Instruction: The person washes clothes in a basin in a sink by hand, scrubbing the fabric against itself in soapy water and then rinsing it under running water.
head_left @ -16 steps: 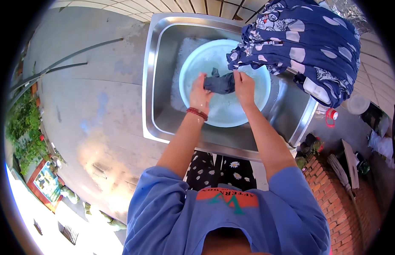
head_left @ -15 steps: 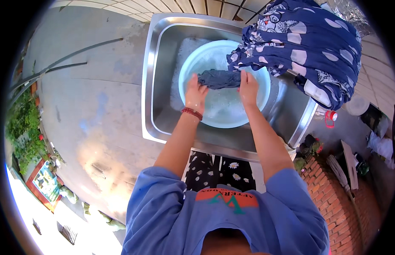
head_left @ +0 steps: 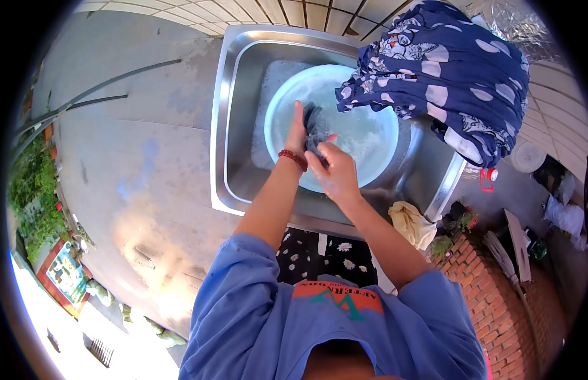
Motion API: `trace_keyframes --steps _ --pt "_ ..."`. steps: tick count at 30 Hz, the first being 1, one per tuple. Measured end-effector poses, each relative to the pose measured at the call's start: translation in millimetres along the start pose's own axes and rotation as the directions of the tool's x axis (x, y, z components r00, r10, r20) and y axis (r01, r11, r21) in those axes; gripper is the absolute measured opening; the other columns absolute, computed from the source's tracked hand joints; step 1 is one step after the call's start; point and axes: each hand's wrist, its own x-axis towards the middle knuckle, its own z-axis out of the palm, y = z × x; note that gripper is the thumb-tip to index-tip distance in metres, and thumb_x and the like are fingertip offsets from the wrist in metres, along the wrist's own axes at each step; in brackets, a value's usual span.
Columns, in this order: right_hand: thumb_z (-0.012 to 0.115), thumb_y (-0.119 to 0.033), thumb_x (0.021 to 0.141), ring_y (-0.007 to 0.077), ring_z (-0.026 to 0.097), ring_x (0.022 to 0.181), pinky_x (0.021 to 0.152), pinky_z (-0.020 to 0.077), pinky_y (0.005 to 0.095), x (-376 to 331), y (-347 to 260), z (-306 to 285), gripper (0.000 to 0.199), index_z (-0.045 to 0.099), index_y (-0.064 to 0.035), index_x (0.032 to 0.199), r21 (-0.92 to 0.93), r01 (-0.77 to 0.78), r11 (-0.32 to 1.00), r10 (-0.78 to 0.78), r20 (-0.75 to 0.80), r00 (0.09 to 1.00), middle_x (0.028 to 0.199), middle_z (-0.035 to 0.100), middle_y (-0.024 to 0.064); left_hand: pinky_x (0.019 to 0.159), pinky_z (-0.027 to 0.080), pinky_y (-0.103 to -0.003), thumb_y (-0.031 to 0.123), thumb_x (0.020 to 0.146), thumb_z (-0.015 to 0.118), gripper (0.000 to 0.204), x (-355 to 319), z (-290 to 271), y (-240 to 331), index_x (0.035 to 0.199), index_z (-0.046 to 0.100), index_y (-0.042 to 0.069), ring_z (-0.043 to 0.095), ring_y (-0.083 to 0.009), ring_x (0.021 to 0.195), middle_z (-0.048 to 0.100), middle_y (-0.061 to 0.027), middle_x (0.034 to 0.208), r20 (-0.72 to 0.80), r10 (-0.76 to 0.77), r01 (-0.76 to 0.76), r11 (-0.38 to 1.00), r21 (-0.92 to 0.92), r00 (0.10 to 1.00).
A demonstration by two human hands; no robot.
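A wet dark grey cloth (head_left: 315, 126) hangs bunched over the soapy water in a pale blue basin (head_left: 395, 142). My left hand (head_left: 297, 132) is held edge-up beside it, fingers stretched straight, with the cloth lying along the palm; its thumb is hidden. At the cloth's near end, my right hand (head_left: 336, 170) has its fingers curled onto the fabric. The basin stands inside a stainless steel sink (head_left: 219, 158), with suds on the sink floor to its left.
A navy garment with white spots (head_left: 458, 82) is heaped over the sink's right side and overhangs the basin. A cream cloth (head_left: 411, 223) drapes over the near right corner. Tiled wall (head_left: 306, 14) borders the far side; a brick wall (head_left: 481, 278) and broom (head_left: 506, 259) are lower right.
The cloth was stretched sideways between both hands; now it is bunched lengthwise by my left palm. My right hand has moved left and nearer, and my left fingers have straightened.
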Motion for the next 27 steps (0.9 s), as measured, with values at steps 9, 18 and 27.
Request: trace_keyframes --steps 9,18,27 --pt "0.051 -0.032 0.092 0.0419 0.058 0.065 0.059 0.0438 0.0477 79.6 59.5 -2.9 0.038 0.059 -0.0016 0.070 -0.265 -0.152 0.952 0.101 -0.199 0.975 0.067 0.059 0.0214 0.081 0.048 -0.034 0.045 0.093 0.054 0.047 -31.1 31.9 -8.7 0.118 0.054 0.006 0.057 -0.0178 0.097 0.058 -0.0054 0.106 -0.330 0.124 -0.112 0.992 0.055 0.936" --pt "0.054 -0.016 0.089 0.0452 0.056 0.092 0.082 0.0430 0.0479 53.5 129.4 -7.1 0.020 0.060 0.0026 0.088 -0.320 0.080 0.944 0.022 0.303 0.953 0.091 0.060 0.0279 0.098 0.039 -0.043 0.051 0.092 0.049 0.069 -1.5 -34.3 -7.0 0.143 0.027 0.010 0.042 -0.0256 0.123 0.043 -0.0078 0.133 -0.386 0.187 0.042 0.857 0.513 0.903" --pt "0.064 -0.023 0.085 0.0340 0.052 0.053 0.050 0.0409 0.0398 3.7 11.7 -0.1 0.030 0.048 0.0000 0.072 -0.007 0.145 0.989 -0.145 -0.107 0.984 0.066 0.050 0.0164 0.062 0.051 -0.034 0.066 0.086 0.049 0.063 -1.2 -1.5 -5.0 0.109 0.058 0.008 0.059 -0.0172 0.066 0.061 -0.0046 0.082 -0.031 -0.025 0.026 0.999 0.019 0.999"
